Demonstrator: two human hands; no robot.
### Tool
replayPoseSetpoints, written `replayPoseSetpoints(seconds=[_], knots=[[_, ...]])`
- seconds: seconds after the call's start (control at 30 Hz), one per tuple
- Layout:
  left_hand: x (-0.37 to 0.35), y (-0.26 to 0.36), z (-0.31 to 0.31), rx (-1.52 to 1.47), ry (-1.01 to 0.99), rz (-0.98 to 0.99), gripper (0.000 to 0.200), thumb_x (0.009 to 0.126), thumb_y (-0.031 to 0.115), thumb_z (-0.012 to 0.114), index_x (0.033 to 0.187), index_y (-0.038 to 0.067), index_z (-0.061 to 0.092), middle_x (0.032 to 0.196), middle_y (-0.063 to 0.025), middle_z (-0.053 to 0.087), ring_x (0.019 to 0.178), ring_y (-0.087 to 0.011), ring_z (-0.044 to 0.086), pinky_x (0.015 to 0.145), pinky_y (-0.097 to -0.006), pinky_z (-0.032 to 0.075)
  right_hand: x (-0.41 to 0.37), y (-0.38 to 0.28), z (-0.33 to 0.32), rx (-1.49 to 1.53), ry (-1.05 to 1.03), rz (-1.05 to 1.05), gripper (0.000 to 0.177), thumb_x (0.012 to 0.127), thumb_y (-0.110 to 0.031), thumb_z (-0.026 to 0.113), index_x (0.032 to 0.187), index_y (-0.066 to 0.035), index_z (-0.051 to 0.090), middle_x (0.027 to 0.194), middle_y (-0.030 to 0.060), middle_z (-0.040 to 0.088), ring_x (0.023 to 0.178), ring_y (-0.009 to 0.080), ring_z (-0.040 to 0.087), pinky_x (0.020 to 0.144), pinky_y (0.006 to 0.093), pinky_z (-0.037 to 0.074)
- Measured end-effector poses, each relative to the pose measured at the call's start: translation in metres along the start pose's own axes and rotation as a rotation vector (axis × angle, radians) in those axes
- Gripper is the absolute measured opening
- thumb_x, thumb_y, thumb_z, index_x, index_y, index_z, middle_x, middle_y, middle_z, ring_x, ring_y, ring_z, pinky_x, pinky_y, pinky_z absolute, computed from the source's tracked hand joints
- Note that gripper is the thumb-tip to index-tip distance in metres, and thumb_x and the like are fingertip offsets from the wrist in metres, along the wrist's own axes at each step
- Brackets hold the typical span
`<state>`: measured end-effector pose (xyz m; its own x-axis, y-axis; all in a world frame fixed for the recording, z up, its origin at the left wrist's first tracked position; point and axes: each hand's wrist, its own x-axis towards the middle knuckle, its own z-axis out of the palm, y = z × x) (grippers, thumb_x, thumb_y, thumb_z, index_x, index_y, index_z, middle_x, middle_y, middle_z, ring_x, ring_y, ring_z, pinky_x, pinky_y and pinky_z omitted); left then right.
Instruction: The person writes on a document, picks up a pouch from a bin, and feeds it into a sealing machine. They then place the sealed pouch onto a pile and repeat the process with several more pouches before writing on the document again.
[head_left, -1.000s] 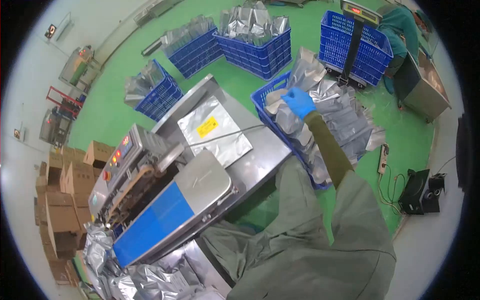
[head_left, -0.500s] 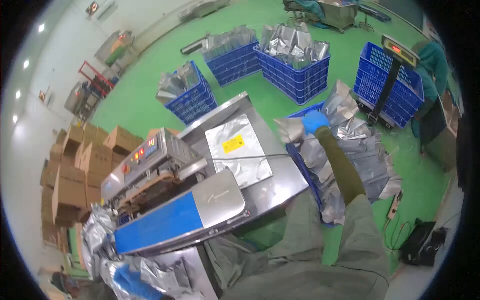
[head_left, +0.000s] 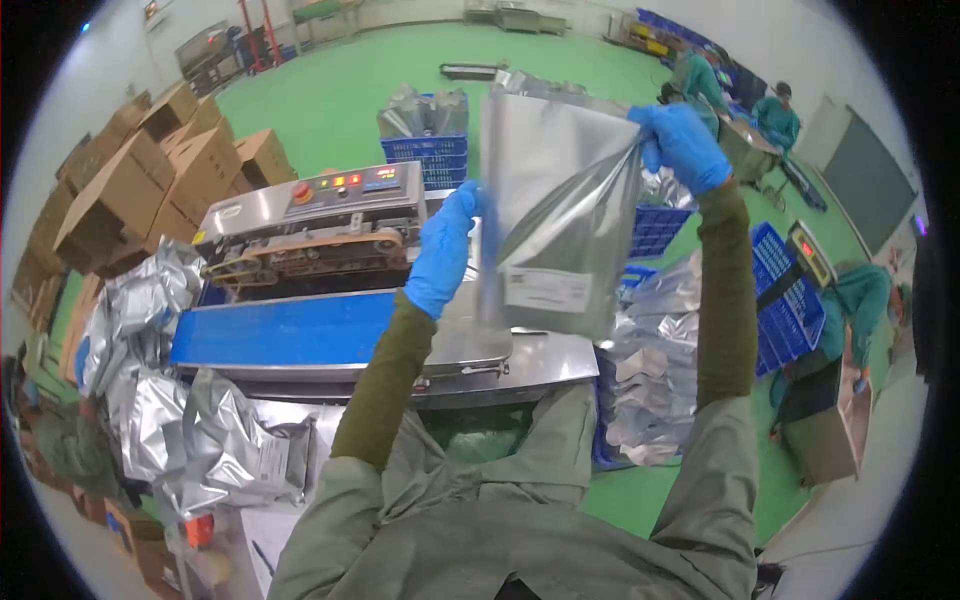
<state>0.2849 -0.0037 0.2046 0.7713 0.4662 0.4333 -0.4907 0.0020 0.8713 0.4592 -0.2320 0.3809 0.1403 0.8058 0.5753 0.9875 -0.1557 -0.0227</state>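
Pouch (head_left: 560,215) hangs just above centre frame, long axis close to upright, with the right hand (head_left: 685,147) pinching its upper right corner. Left hand (head_left: 445,252) is at its left edge, but it's blurry there, so can't tell if it's gripping. Blue belt (head_left: 285,332) lies lower left, nearer that left hand.

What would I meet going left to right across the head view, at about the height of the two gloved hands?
Cardboard boxes → left hand → silver pouch → right hand → scale display.
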Motion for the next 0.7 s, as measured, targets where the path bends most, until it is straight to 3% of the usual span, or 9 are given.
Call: replayPoseSetpoints(seconds=[0.07, 0.1, 0.17, 0.3, 0.4, 0.47, 0.57, 0.63, 0.7], knots=[[-0.012, 0.000, -0.012, 0.578, 0.184, 0.318, 0.034, 0.095, 0.026, 0.047, 0.113, 0.000, 0.058, 0.094, -0.0069, 0.064, 0.083, -0.0125, 0.056, 0.073, -0.0259, 0.044, 0.000, -0.026, 0.024, -0.004, 0.029, 0.092, 0.014, 0.083, -0.010, 0.048, 0.086, -0.006, 0.061, 0.054, 0.0090, 0.057, 0.050, 0.0257, 0.058, 0.050, 0.0331, 0.046], [-0.023, 0.010, -0.017, 0.580, 0.192, 0.324, 0.034, 0.095, 0.026, 0.047, 0.113, 0.000, 0.058, 0.094, -0.0069, 0.064, 0.083, -0.0125, 0.056, 0.073, -0.0259, 0.044, -0.002, -0.039, 0.038, -0.004, 0.039, 0.121, 0.013, 0.083, -0.010, 0.049, 0.085, -0.006, 0.061, 0.054, 0.0093, 0.057, 0.050, 0.0253, 0.058, 0.049, 0.0331, 0.046], [-0.048, 0.032, -0.030, 0.586, 0.311, 0.187, 0.026, 0.093, 0.022, 0.052, 0.099, 0.001, 0.066, 0.078, -0.0009, 0.065, 0.069, -0.0087, 0.054, 0.063, -0.0243, 0.044, -0.007, -0.062, 0.064, 0.360, 0.103, 0.304, 0.043, 0.090, -0.033, 0.046, 0.067, 0.001, 0.061, 0.051, 0.0067, 0.053, 0.046, 0.0134, 0.049, 0.048, 0.0281, 0.039], [-0.071, -0.002, -0.056, 0.283, 0.429, 0.247, 0.017, 0.088, 0.015, 0.061, 0.095, 0.000, 0.067, 0.074, -0.0006, 0.065, 0.067, -0.0055, 0.053, 0.061, -0.0232, 0.044, -0.047, -0.056, 0.120, 1.153, 0.053, 0.337, 0.023, 0.090, -0.021, 0.056, 0.078, -0.002, 0.062, 0.062, 0.0016, 0.055, 0.059, 0.0094, 0.052, 0.054, 0.0275, 0.042], [-0.072, 0.006, -0.044, 0.093, 0.394, 0.150, 0.017, 0.088, 0.017, 0.062, 0.087, 0.001, 0.068, 0.072, 0.0021, 0.063, 0.065, -0.0041, 0.049, 0.059, -0.0209, 0.041, -0.062, -0.082, 0.168, 0.863, 0.324, 0.542, 0.016, 0.086, -0.014, 0.062, 0.075, -0.002, 0.064, 0.069, 0.0036, 0.060, 0.059, 0.0094, 0.053, 0.056, 0.0239, 0.043], [-0.072, 0.004, -0.046, 0.121, 0.392, 0.163, 0.018, 0.087, 0.018, 0.062, 0.088, 0.001, 0.068, 0.071, 0.0022, 0.063, 0.065, -0.0043, 0.050, 0.059, -0.0208, 0.041, -0.072, -0.071, 0.183, 0.710, 0.069, 0.429, 0.009, 0.083, -0.011, 0.066, 0.085, -0.003, 0.062, 0.067, 0.0001, 0.056, 0.064, 0.0077, 0.053, 0.059, 0.0239, 0.044], [-0.068, 0.002, -0.062, 0.160, 0.361, 0.149, 0.017, 0.087, 0.016, 0.062, 0.093, 0.000, 0.067, 0.073, 0.0014, 0.063, 0.066, -0.0049, 0.052, 0.060, -0.0216, 0.043, -0.082, -0.085, 0.177, 1.000, 0.200, 0.565, 0.013, 0.083, -0.013, 0.067, 0.090, -0.004, 0.061, 0.071, 0.0006, 0.058, 0.063, 0.0077, 0.051, 0.058, 0.0234, 0.043], [-0.066, 0.002, -0.066, 0.167, 0.335, 0.114, 0.018, 0.086, 0.014, 0.062, 0.097, 0.000, 0.067, 0.074, 0.0007, 0.063, 0.066, -0.0053, 0.053, 0.061, -0.0226, 0.045, -0.079, -0.085, 0.179, 1.007, 0.173, 0.515, 0.017, 0.084, -0.017, 0.066, 0.092, -0.003, 0.061, 0.071, 0.0004, 0.057, 0.063, 0.0077, 0.050, 0.058, 0.0234, 0.042], [-0.059, 0.027, -0.058, 0.098, 0.154, 0.109, 0.024, 0.087, 0.020, 0.062, 0.097, -0.001, 0.066, 0.070, 0.0007, 0.060, 0.064, -0.0055, 0.051, 0.060, -0.0231, 0.044, -0.077, -0.084, 0.183, 1.021, 0.144, 0.471, 0.021, 0.086, -0.022, 0.064, 0.094, -0.003, 0.060, 0.071, 0.0001, 0.057, 0.063, 0.0077, 0.050, 0.058, 0.0235, 0.042]])
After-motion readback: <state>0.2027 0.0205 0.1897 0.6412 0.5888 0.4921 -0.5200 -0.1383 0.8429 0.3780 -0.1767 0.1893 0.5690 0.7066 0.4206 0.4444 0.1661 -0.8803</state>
